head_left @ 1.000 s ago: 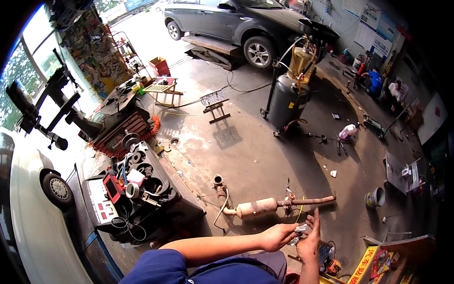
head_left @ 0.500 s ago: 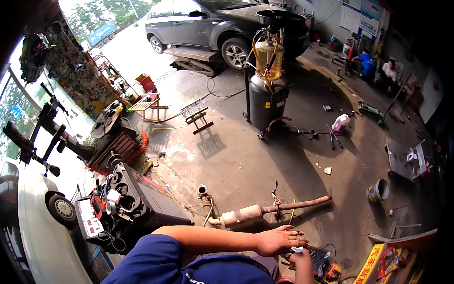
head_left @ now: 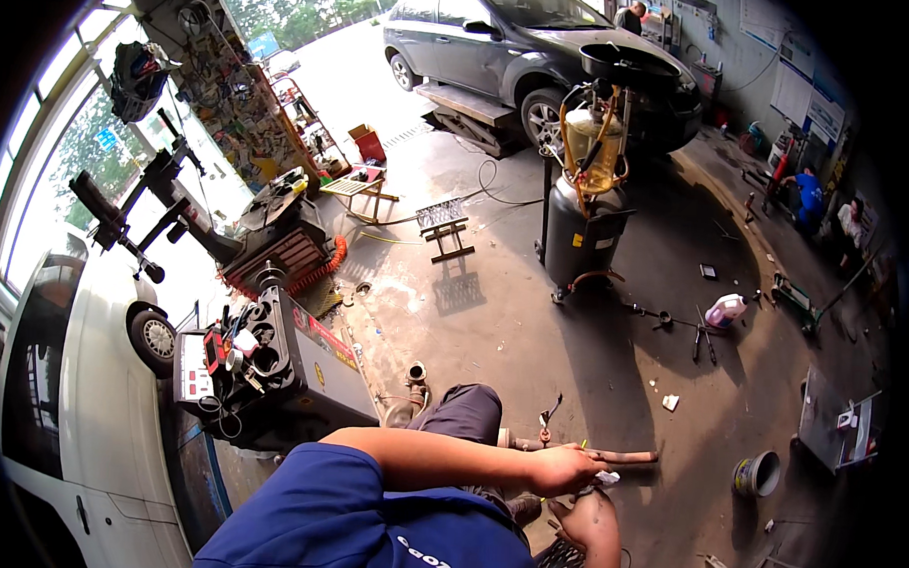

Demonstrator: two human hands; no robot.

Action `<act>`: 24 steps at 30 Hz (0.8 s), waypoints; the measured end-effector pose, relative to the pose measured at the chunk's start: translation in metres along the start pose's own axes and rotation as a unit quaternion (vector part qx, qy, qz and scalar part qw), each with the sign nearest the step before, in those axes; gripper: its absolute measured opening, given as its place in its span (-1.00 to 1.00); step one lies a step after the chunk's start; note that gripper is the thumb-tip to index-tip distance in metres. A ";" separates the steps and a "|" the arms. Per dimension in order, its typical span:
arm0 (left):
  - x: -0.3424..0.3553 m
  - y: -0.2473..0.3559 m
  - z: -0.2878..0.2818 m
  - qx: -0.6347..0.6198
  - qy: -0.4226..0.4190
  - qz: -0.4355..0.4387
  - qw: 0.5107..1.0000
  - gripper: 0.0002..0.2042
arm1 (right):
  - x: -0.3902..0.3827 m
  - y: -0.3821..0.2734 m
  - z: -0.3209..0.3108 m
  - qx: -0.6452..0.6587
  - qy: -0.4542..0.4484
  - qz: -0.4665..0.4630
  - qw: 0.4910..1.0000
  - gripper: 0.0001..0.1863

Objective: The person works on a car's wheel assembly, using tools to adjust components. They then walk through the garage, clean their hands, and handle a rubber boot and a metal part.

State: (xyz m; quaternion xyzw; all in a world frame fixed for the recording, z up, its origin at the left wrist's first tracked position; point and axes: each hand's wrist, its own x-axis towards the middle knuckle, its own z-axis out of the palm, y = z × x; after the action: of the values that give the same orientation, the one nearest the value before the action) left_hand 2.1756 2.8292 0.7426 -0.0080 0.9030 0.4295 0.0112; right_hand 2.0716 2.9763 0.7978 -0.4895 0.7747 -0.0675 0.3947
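Observation:
My two hands are close together in front of my body at the lower middle. My left hand (head_left: 564, 470) reaches across from the left, its fingers closed on a crumpled white tissue (head_left: 607, 478) above my right hand. Just below it is my right hand (head_left: 589, 519), with its forearm rising from the lower edge. Its visible fingers point left and look loosely stretched, though the left hand hides part of them. Beyond my hands a rusty exhaust pipe (head_left: 624, 457) lies on the floor, partly covered by my bent leg (head_left: 460, 412).
At left stands a grey-black machine cabinet (head_left: 326, 375) beside a white vehicle (head_left: 100, 392). Ahead are a black oil drainer (head_left: 586, 239) and a dark car (head_left: 543, 47) on a lift. A bucket (head_left: 756, 474) and white jug (head_left: 724, 310) stand right. People (head_left: 808, 196) crouch far right.
The view has shifted, and my leg now covers the muffler. My left hand has gone from spread over my right hand to closed on the tissue.

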 end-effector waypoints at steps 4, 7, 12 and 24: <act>-0.011 -0.032 -0.049 -0.071 0.068 -0.108 0.989 -0.55 | 0.036 0.005 -0.018 0.091 0.113 -0.162 0.976 -0.40; -0.028 -0.089 -0.069 -0.124 0.186 -0.184 0.957 -0.56 | 0.071 -0.012 -0.037 0.286 0.067 -0.098 0.951 -0.41; -0.063 -0.179 -0.146 -0.186 0.255 -0.184 0.931 -0.61 | 0.169 -0.025 -0.066 0.239 0.044 -0.080 0.967 -0.43; -0.204 -0.469 -0.358 -0.324 0.389 -0.363 0.782 -0.61 | 0.496 -0.073 -0.088 0.180 0.005 0.160 0.970 -0.53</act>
State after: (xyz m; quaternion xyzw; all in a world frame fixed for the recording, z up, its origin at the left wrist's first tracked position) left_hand 2.3864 2.2564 0.6098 -0.5048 0.5689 0.6211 -0.1890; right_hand 1.9596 2.5117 0.6228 -0.2794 0.8204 -0.1442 0.4776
